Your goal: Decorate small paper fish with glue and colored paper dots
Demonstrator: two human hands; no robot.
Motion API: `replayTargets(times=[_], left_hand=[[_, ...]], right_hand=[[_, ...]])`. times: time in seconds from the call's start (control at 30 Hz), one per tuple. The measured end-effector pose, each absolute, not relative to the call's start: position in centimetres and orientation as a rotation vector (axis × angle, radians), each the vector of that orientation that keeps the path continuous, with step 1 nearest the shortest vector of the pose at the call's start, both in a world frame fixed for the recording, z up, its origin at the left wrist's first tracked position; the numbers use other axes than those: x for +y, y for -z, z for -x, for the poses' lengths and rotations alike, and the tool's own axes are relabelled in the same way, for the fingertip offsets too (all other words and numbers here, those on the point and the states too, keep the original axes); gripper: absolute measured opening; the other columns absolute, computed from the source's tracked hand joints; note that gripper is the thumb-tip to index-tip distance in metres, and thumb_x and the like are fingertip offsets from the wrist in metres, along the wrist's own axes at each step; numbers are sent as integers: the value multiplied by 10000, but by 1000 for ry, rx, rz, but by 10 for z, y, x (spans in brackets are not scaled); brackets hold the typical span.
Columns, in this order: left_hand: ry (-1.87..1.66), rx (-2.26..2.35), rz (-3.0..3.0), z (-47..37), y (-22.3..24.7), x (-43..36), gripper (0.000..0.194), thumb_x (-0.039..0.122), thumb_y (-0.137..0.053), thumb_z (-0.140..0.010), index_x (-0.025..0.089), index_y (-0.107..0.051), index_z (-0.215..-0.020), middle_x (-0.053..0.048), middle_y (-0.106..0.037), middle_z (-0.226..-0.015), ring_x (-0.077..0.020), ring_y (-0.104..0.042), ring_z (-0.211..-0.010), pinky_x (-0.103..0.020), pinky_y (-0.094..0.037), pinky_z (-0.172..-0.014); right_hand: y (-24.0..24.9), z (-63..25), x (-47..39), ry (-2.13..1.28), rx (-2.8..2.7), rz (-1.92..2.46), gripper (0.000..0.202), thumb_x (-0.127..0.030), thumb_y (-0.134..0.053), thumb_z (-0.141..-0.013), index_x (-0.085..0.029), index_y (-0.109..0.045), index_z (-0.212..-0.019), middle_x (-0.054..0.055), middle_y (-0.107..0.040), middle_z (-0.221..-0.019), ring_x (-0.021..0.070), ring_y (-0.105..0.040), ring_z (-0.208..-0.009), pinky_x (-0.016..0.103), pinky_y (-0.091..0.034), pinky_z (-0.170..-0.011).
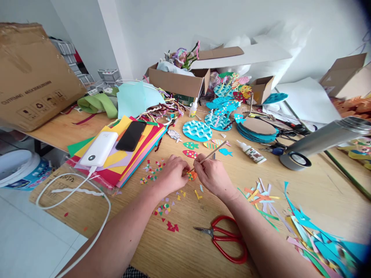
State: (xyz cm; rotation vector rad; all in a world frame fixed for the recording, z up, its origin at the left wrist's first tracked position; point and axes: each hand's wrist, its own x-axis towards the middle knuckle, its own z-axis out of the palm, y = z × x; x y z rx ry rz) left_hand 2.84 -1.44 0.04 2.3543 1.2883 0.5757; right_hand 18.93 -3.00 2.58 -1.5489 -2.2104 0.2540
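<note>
My right hand (213,173) is closed on a thin wooden stick (213,151) that slants up to the right. Its lower end is at a small orange paper piece (191,176) with coloured bits on it. My left hand (174,172) has its fingers bent together at the left edge of that piece. Just beyond the hands lie decorated paper fish, among them a red one with dots (190,154) and a green one (190,145). Small paper dots and triangles (171,226) are scattered to the left and nearer to me. Red-handled scissors (224,237) rest below my right hand.
Coloured paper sheets (116,173) at left carry a white power bank (99,148) and a black phone (131,136). A glue bottle (251,151), a metal flask (324,141) and paper strips (262,199) lie right. Wavy blue ovals (197,131) and boxes stand behind.
</note>
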Motion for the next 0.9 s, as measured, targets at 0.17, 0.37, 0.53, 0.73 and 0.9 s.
replayTargets(times=[0.17,0.37,0.53,0.73,0.9], left_hand=[[-566,1302,-2358,-29,0,-14,138,67,-619,-716,195,-646,-760,-37,-647,-823,-243,-551,-938,-344,-451,-830],[-573,1297,-2363,-29,0,-14,133,65,-625,-714,194,-634,-746,-32,-635,-800,-243,-546,-925,-335,-448,-816],[-580,1296,-2364,-29,0,-14,118,76,-628,-717,193,-624,-734,-34,-625,-784,-247,-538,-906,-339,-444,-800],[-583,1290,-2361,-29,0,-13,126,70,-630,-710,191,-623,-745,-31,-632,-796,-240,-546,-909,-331,-441,-796],[-594,1294,-2361,-29,2,-13,149,58,-614,-706,186,-624,-782,-28,-644,-817,-233,-548,-908,-326,-444,-797]], right_hand=[[-26,-189,-30,-254,-2229,1577,258,-240,-324,-918,-212,-475,-710,31,-588,-584,158,-569,-517,247,-317,-536],[-27,-188,-30,-247,-2241,1587,250,-237,-322,-920,-214,-456,-709,24,-571,-570,161,-572,-519,252,-302,-532],[-29,-188,-30,-245,-2244,1614,234,-229,-330,-909,-215,-450,-709,16,-557,-557,158,-554,-503,254,-290,-527],[-30,-188,-31,-264,-2242,1616,226,-228,-322,-901,-215,-443,-711,15,-546,-560,155,-539,-503,251,-296,-531],[-26,-190,-30,-301,-2216,1588,233,-238,-311,-899,-219,-434,-702,24,-559,-583,152,-535,-512,248,-315,-547]])
